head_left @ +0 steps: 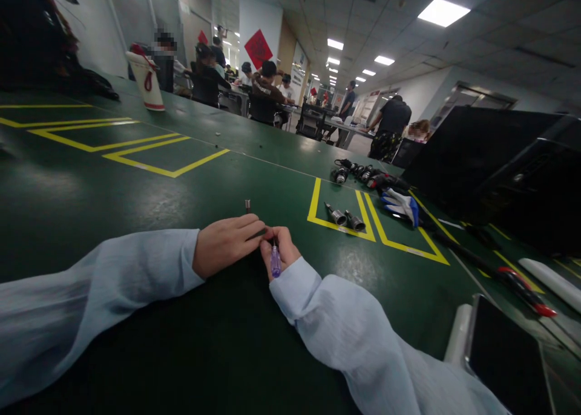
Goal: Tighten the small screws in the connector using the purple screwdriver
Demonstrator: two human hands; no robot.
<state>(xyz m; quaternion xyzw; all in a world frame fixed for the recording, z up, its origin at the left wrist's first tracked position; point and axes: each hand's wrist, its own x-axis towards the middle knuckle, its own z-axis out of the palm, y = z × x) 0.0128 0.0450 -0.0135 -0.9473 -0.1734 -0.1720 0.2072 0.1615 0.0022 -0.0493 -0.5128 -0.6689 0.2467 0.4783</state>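
Note:
My right hand (285, 250) is closed around a small screwdriver with a clear purple handle (275, 264). The handle points down toward me, and its tip end is lost among my fingers. Touching it from the left is my left hand (231, 244), its fingers pressed together at the same spot; what they hold is hidden. Just beyond the left knuckles a short metal cylinder (247, 205) shows, and I cannot tell whether it is held or stands on the table. Farther right, two metal fittings with thin stems (336, 215) lie inside a yellow taped frame.
The green table (181, 203) carries several yellow tape outlines. To the right are dark metal parts (340, 174), a blue-and-white glove (400, 205), a red-and-black tool (526, 291) and a phone-like black slab (508, 354). A white cup-shaped container (147, 81) stands far left. People sit and stand beyond.

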